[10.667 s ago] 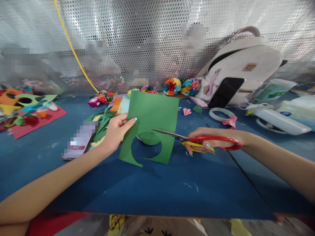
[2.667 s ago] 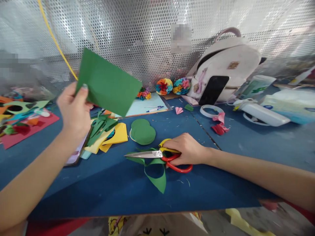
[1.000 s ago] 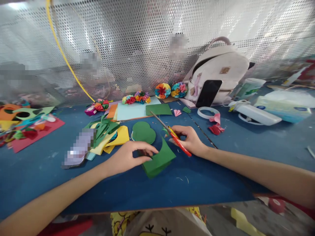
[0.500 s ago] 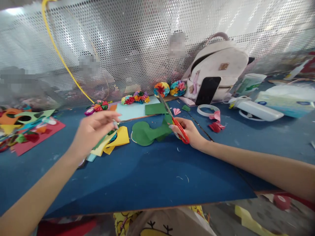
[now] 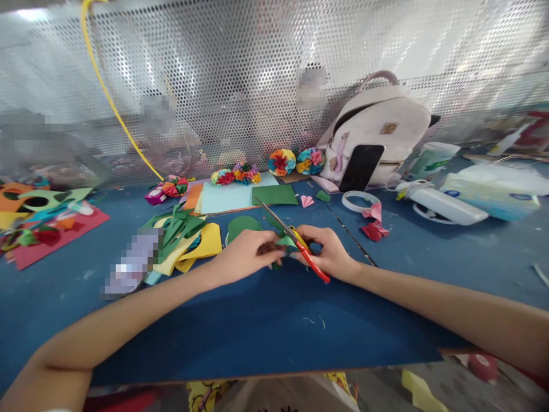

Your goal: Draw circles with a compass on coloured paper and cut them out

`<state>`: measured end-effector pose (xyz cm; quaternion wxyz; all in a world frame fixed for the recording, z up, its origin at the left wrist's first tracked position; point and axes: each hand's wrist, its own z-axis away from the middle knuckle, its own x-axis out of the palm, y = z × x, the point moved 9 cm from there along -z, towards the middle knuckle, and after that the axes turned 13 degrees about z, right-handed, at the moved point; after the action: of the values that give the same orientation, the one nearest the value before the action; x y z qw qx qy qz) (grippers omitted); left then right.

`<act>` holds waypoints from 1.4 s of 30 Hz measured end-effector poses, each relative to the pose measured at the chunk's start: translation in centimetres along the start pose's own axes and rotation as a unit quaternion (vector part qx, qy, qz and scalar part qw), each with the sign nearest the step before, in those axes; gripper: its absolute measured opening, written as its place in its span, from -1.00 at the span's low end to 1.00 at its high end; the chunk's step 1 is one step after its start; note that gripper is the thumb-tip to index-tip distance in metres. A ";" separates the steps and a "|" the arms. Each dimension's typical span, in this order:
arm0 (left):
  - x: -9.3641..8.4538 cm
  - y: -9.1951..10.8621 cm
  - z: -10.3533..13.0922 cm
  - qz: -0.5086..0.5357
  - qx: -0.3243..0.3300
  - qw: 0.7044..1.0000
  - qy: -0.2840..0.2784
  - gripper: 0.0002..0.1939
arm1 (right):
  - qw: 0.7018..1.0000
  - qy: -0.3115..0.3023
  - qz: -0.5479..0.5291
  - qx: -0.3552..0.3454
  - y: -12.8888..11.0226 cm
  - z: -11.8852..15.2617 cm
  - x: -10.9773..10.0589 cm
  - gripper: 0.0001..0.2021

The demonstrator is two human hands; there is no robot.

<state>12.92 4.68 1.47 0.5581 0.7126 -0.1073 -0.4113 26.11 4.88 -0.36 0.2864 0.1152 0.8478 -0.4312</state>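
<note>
Red-handled scissors [image 5: 315, 265] rest in my right hand [image 5: 328, 249], their blades pointing up and to the left over green paper. My right fingers are closed round the handles, near the green piece. My left hand [image 5: 249, 254] pinches the small folded green paper [image 5: 285, 242] just below the blades. Behind my left hand a round green paper [image 5: 242, 226] lies on the blue table [image 5: 257, 332]. A green rectangle [image 5: 277, 194] lies beyond the scissors. Green strips [image 5: 180, 225] and yellow paper with cut-outs [image 5: 208, 242] are to the left.
Paper flowers [image 5: 282, 162] line the back by a perforated metal screen [image 5: 240, 68]. A white backpack [image 5: 386, 120] with a black phone [image 5: 362, 167], a tape roll [image 5: 360, 200], a white device [image 5: 448, 203] and a tissue pack [image 5: 489, 197] stand right. Coloured scraps [image 5: 55, 229] lie far left.
My left hand has moved right from over the green strips to the green paper by the scissors and closed on it. The scissors and my right hand have come slightly nearer.
</note>
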 end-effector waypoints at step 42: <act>-6.0 4.4 2.6 -0.176 0.050 0.983 0.022 -0.76 | 0.993 -0.068 0.092 -0.040 0.4 -0.4 1.1 -0.28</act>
<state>8.60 4.95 8.07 0.4433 0.7561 0.0119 -0.4813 25.27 5.40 -1.05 0.3862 0.1518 0.8286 -0.3758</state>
